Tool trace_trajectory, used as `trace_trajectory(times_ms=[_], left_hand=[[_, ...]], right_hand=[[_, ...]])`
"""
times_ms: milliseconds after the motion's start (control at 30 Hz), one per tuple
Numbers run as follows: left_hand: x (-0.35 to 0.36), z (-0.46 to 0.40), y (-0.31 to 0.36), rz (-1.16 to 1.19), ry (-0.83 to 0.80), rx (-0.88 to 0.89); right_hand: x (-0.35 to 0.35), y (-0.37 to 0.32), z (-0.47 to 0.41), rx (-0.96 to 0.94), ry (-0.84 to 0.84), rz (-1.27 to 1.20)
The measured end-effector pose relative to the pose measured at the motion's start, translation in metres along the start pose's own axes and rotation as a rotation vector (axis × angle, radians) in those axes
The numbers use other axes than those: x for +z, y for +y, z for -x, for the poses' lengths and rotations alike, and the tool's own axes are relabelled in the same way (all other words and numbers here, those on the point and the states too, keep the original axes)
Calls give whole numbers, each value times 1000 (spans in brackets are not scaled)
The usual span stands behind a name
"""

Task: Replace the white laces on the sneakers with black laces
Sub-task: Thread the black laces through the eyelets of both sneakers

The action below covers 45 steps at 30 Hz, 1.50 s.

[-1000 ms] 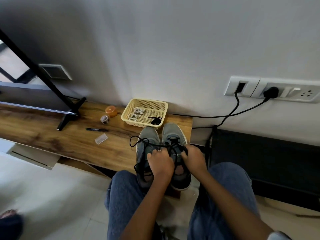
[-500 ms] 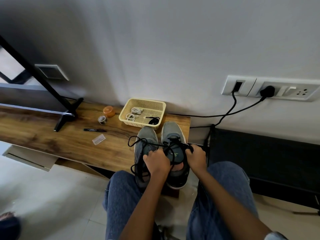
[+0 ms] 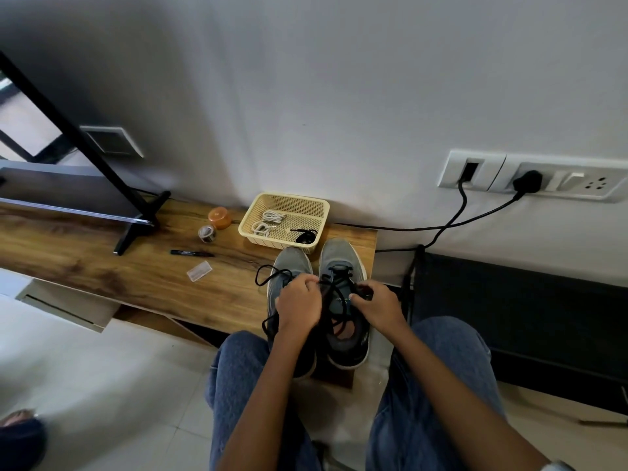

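Note:
Two grey sneakers stand side by side at the right end of a wooden shelf (image 3: 102, 266), toes toward the wall. The right sneaker (image 3: 343, 266) carries a black lace (image 3: 339, 302) crossing its eyelets. My left hand (image 3: 299, 304) pinches one strand of that lace above the tongue, and my right hand (image 3: 377, 304) grips the other end at the shoe's right side. The left sneaker (image 3: 292, 263) has a loose black lace (image 3: 268, 271) looping off its left side; my left hand hides its middle. Coiled white laces (image 3: 270, 220) lie in a cream basket (image 3: 319, 209).
A black bundle (image 3: 306, 236) also lies in the basket. An orange lid (image 3: 220, 217), a small jar (image 3: 206, 233), a black marker (image 3: 192, 253) and a clear packet (image 3: 199, 270) sit on the shelf. A black stand (image 3: 136, 229) rises at left. Cables (image 3: 441, 229) hang from wall sockets.
My hands have drawn apart a little over the right sneaker, pulling the black lace strands taut. The sneakers and basket have stayed put.

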<state>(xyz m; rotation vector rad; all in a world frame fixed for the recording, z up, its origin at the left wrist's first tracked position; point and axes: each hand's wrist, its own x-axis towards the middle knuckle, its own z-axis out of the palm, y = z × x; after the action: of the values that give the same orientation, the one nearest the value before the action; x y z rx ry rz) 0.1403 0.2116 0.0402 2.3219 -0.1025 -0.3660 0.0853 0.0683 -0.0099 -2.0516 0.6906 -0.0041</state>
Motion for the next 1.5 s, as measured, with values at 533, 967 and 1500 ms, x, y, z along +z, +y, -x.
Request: trace_trajectory(times_ms=[533,967,1500], left_hand=[[15,8,9,-13,-288,218],[26,-8,4,-81,83,153],[57,-20,-3,-53,84,52]], right_hand=[[-6,-23,26,-204,61,-355],[1,-14,6,-24,112,-138],[0,-4,-10,179,-59,-379]])
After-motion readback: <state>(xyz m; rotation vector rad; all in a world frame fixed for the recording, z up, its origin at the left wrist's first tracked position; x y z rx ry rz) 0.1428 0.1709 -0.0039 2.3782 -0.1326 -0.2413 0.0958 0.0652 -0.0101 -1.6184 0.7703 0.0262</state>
